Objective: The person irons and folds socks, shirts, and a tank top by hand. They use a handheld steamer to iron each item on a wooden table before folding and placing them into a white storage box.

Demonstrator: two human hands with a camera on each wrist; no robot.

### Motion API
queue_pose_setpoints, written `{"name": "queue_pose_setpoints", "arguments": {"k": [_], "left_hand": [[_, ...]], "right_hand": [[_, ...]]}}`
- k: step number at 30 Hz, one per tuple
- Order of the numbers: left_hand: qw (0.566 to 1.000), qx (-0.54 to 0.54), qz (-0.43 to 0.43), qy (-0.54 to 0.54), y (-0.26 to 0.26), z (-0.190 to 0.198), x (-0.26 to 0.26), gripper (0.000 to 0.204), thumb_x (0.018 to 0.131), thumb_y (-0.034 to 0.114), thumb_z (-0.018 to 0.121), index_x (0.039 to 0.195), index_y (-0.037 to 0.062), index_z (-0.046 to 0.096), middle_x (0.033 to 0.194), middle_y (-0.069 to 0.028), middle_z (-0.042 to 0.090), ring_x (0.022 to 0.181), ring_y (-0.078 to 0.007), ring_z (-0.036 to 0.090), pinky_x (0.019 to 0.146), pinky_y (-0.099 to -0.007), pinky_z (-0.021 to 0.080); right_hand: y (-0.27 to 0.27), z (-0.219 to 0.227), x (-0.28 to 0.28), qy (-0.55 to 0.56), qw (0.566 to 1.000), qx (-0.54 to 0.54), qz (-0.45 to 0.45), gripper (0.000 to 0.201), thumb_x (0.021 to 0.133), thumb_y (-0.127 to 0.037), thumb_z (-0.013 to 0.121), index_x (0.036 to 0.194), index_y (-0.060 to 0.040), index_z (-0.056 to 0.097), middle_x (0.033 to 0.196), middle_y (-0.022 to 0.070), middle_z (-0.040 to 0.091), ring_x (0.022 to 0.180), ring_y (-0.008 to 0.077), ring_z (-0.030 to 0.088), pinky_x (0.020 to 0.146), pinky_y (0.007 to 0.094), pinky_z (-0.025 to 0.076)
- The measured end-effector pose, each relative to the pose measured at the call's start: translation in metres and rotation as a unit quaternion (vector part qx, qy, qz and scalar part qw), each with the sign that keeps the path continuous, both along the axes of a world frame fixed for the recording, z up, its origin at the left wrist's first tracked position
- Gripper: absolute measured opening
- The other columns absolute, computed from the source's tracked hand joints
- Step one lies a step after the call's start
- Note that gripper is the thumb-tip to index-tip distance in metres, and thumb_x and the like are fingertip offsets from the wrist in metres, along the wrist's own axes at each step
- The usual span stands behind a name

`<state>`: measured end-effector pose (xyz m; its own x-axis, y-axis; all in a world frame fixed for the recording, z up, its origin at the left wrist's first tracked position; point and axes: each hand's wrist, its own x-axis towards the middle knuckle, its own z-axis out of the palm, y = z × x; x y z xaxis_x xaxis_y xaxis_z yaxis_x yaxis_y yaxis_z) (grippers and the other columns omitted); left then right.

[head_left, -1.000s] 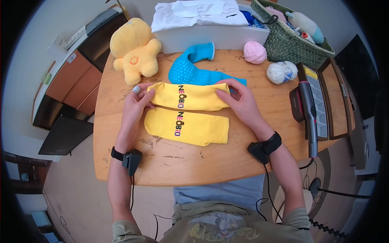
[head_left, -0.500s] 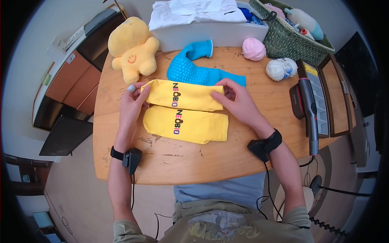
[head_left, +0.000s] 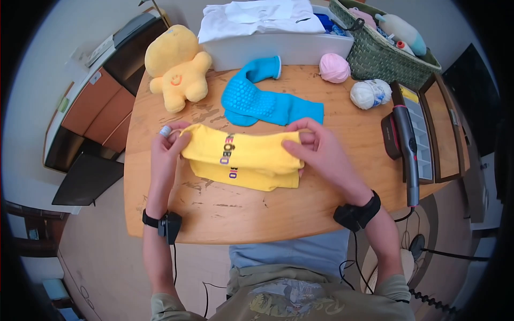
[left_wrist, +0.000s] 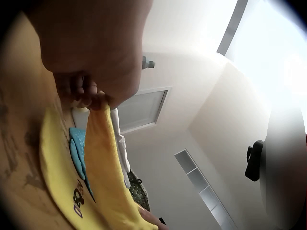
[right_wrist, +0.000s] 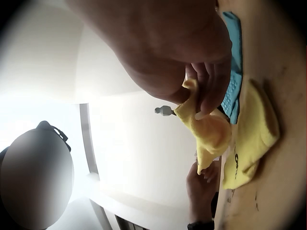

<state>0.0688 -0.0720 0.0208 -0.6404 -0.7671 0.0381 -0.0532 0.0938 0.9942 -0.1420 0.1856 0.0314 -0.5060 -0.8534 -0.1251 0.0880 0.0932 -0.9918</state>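
Observation:
Two yellow socks with printed letters are in front of the person. The upper sock point(head_left: 257, 147) is lifted and stretched between both hands, overlapping the lower sock point(head_left: 251, 181), which lies flat on the table. My left hand point(head_left: 167, 147) pinches the toe end of the lifted sock, a ring on one finger. At the other end, the cuff, my right hand point(head_left: 321, 152) pinches the fabric between thumb and fingers. In the right wrist view the lifted sock point(right_wrist: 206, 134) hangs above the table, its cuff bunched at the fingers. Blue socks point(head_left: 267, 101) with raised dots lie just beyond.
A yellow plush toy point(head_left: 179, 69) sits at the back left. Behind stand a white bin point(head_left: 267, 51) topped with white clothing and a green woven basket point(head_left: 375, 59). Pink yarn point(head_left: 334, 68), white yarn point(head_left: 370, 94), a hair styler point(head_left: 409, 155) and an open divided box point(head_left: 423, 136) occupy the right side.
Both hands have brought the upper yellow sock toward the person and slightly left, so it now covers part of the lower sock. More of the blue socks shows behind it.

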Motion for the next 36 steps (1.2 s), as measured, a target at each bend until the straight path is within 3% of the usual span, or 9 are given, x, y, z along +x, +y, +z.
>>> {"name": "queue_pose_setpoints", "arguments": {"k": [4, 7, 13, 16, 19, 22, 28, 31, 36], "left_hand": [[0.997, -0.056, -0.031, -0.044, -0.003, -0.028, 0.021, 0.013, 0.102, 0.01, 0.068, 0.112, 0.0018, 0.065, 0.071, 0.012, 0.046, 0.066, 0.0024, 0.04, 0.059, -0.0184, 0.028], [0.994, -0.093, -0.026, -0.056, 0.0, -0.033, 0.025, 0.012, 0.102, 0.012, 0.069, 0.109, 0.003, 0.065, 0.069, 0.0122, 0.045, 0.064, 0.0026, 0.038, 0.057, -0.0191, 0.027], [0.993, 0.033, 0.004, 0.114, 0.005, -0.012, 0.025, 0.013, 0.102, 0.016, 0.071, 0.103, 0.0068, 0.062, 0.06, 0.0109, 0.05, 0.047, 0.0013, 0.03, 0.046, -0.0224, 0.017], [0.997, 0.062, -0.027, 0.042, 0.001, -0.011, 0.027, 0.014, 0.102, 0.016, 0.072, 0.101, 0.0059, 0.062, 0.06, 0.0115, 0.049, 0.048, 0.0017, 0.03, 0.046, -0.0225, 0.018], [0.995, 0.002, -0.051, -0.086, 0.001, -0.017, 0.023, 0.014, 0.103, 0.018, 0.07, 0.099, 0.0069, 0.062, 0.063, 0.0107, 0.052, 0.05, 0.0025, 0.033, 0.047, -0.0206, 0.02], [0.993, 0.001, -0.062, -0.101, -0.001, -0.017, 0.026, 0.016, 0.102, 0.019, 0.072, 0.1, 0.0061, 0.063, 0.065, 0.0098, 0.053, 0.054, 0.0015, 0.038, 0.05, -0.0197, 0.026], [0.97, -0.148, -0.077, -0.175, -0.003, -0.026, 0.027, 0.019, 0.098, 0.018, 0.076, 0.107, 0.0052, 0.065, 0.084, 0.0057, 0.059, 0.072, -0.0014, 0.05, 0.061, -0.0199, 0.038], [0.957, -0.206, -0.077, -0.186, 0.007, -0.018, 0.024, 0.025, 0.092, 0.016, 0.081, 0.105, 0.0021, 0.065, 0.075, 0.0044, 0.054, 0.064, -0.0042, 0.044, 0.056, -0.0231, 0.036], [0.948, -0.254, -0.039, -0.187, 0.019, -0.014, 0.019, 0.034, 0.09, 0.018, 0.083, 0.111, 0.0, 0.065, 0.078, -0.0001, 0.056, 0.063, -0.008, 0.043, 0.058, -0.0257, 0.041]], "right_hand": [[0.012, -0.015, 0.013, 0.038, 0.996, 0.082, 0.013, 0.026, 0.1, -0.017, 0.073, 0.118, -0.0044, 0.059, 0.076, -0.0032, 0.065, 0.065, 0.0033, 0.061, 0.054, 0.023, 0.05], [0.015, -0.025, 0.016, 0.121, 0.992, 0.046, 0.006, 0.024, 0.1, -0.015, 0.072, 0.118, -0.0047, 0.06, 0.071, -0.0052, 0.058, 0.062, 0.0021, 0.058, 0.05, 0.0226, 0.047], [0.021, 0.012, 0.023, -0.087, 0.996, -0.008, -0.01, 0.023, 0.102, -0.016, 0.07, 0.119, -0.006, 0.06, 0.068, -0.0063, 0.055, 0.058, 0.0018, 0.052, 0.05, 0.0204, 0.038], [0.02, 0.005, 0.021, -0.063, 0.996, 0.068, 0.014, 0.025, 0.101, -0.017, 0.071, 0.121, -0.0053, 0.059, 0.067, -0.0047, 0.056, 0.056, 0.0026, 0.052, 0.05, 0.0234, 0.037], [0.018, -0.024, 0.019, 0.122, 0.989, 0.081, 0.007, 0.031, 0.099, -0.017, 0.072, 0.122, -0.0036, 0.058, 0.066, 0.0003, 0.058, 0.055, 0.0064, 0.056, 0.05, 0.0283, 0.041], [0.018, -0.021, 0.022, 0.256, 0.963, 0.087, -0.016, 0.035, 0.095, -0.017, 0.074, 0.122, -0.002, 0.057, 0.063, 0.0044, 0.056, 0.054, 0.0163, 0.059, 0.052, 0.035, 0.044], [0.023, -0.021, 0.023, 0.365, 0.924, 0.114, -0.01, 0.04, 0.094, -0.023, 0.075, 0.122, -0.0011, 0.057, 0.099, 0.0162, 0.063, 0.084, 0.0347, 0.066, 0.072, 0.045, 0.053], [0.027, -0.024, 0.025, 0.42, 0.898, 0.128, -0.015, 0.041, 0.094, -0.026, 0.076, 0.12, -0.0011, 0.056, 0.115, 0.0185, 0.057, 0.097, 0.0387, 0.065, 0.081, 0.0479, 0.055], [0.025, -0.015, 0.028, 0.421, 0.894, 0.152, -0.018, 0.037, 0.093, -0.025, 0.076, 0.115, -0.0024, 0.056, 0.113, 0.0185, 0.056, 0.098, 0.0416, 0.064, 0.081, 0.0496, 0.055]]}}
